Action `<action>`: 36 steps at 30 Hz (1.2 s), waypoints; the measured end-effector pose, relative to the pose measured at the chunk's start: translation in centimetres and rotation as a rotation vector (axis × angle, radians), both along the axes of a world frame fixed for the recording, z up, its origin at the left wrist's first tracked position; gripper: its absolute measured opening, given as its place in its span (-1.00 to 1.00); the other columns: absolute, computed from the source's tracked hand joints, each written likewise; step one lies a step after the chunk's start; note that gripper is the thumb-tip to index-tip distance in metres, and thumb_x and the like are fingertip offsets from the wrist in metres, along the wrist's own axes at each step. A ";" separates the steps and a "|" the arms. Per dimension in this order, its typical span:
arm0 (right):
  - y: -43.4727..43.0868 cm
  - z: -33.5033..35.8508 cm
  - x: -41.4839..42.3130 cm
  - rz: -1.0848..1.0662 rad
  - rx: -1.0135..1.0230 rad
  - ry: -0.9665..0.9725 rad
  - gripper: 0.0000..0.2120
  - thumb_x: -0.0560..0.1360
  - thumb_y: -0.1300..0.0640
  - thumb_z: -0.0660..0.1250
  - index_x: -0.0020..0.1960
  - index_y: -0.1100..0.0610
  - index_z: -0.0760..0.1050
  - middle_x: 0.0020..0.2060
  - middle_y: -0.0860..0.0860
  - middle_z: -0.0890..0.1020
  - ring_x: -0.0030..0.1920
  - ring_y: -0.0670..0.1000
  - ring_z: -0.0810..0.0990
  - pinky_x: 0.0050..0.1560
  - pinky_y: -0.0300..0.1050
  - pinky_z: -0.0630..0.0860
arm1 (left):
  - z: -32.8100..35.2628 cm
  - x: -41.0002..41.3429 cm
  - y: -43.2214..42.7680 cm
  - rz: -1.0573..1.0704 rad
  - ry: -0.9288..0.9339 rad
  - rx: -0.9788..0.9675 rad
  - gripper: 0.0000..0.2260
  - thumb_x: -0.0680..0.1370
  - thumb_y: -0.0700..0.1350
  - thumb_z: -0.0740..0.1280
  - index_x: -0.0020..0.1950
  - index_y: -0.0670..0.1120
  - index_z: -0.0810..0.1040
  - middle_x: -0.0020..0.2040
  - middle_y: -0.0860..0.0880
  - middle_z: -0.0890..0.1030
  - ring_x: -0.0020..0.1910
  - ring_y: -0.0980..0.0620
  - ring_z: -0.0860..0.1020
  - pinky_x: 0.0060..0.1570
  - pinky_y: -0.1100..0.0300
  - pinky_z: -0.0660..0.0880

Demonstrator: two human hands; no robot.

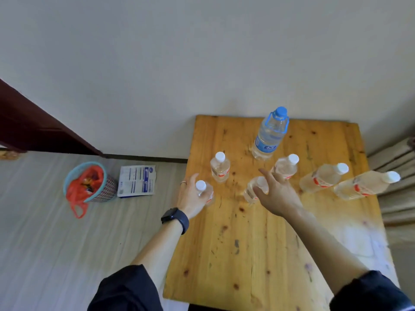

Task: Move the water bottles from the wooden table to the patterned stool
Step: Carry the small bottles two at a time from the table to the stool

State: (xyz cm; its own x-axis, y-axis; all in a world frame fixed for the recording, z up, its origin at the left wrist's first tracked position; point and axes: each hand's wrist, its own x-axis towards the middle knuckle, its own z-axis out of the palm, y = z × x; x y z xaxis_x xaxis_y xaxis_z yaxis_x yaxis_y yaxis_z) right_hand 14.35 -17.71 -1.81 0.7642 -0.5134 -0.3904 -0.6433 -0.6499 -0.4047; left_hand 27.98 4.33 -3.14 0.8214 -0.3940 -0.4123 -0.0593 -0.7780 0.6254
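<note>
Several clear water bottles with white caps stand on the wooden table (258,243). My left hand (190,199) grips the small bottle (204,190) at the table's left edge. My right hand (277,195) curls round another small bottle (254,190) in the middle, thumb raised. Three more small bottles (220,168) (286,167) (323,177) and a longer one (366,185) stand behind and to the right. A large bottle with a blue cap and handle (269,135) stands at the back. The patterned stool is not in view.
On the floor to the left sit a blue basket with a red plastic bag (89,182) and a printed white packet (137,180). A dark wooden door (33,129) is at far left. The table backs onto a wall; a striped beige thing (397,180) lies to its right.
</note>
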 end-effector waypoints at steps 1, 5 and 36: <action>-0.2 -0.6 0.2 0.003 0.001 0.028 -0.40 0.59 -0.17 0.20 0.57 -0.09 0.13 0.52 0.04 0.26 0.46 0.19 0.31 0.27 0.14 0.42 | -0.6 0.3 -0.1 0.003 0.012 0.003 -0.37 0.52 0.14 0.39 0.52 0.04 0.23 0.35 -0.11 0.41 0.27 -0.09 0.46 0.10 0.13 0.40; -0.2 -2.6 -0.1 -0.003 -0.013 -0.044 -0.59 0.61 -0.09 0.22 0.40 -0.01 0.27 0.35 0.08 0.47 0.12 0.27 0.57 -0.09 0.08 0.51 | -2.1 0.8 0.0 -0.002 -0.083 -0.019 -0.65 0.51 0.12 0.41 0.19 0.06 0.38 0.05 -0.01 0.60 -0.06 0.01 0.57 -0.11 -0.04 0.58; 14.9 -5.0 -8.5 -0.227 0.141 -0.114 -0.30 0.42 -0.17 0.45 0.45 -0.09 0.22 0.44 -0.12 0.36 0.19 0.10 0.58 -0.03 0.04 0.58 | -3.9 -5.9 6.0 -0.647 0.020 0.004 -0.35 0.49 0.11 0.42 0.48 0.06 0.19 0.47 -0.02 0.40 0.33 -0.03 0.47 0.21 0.12 0.49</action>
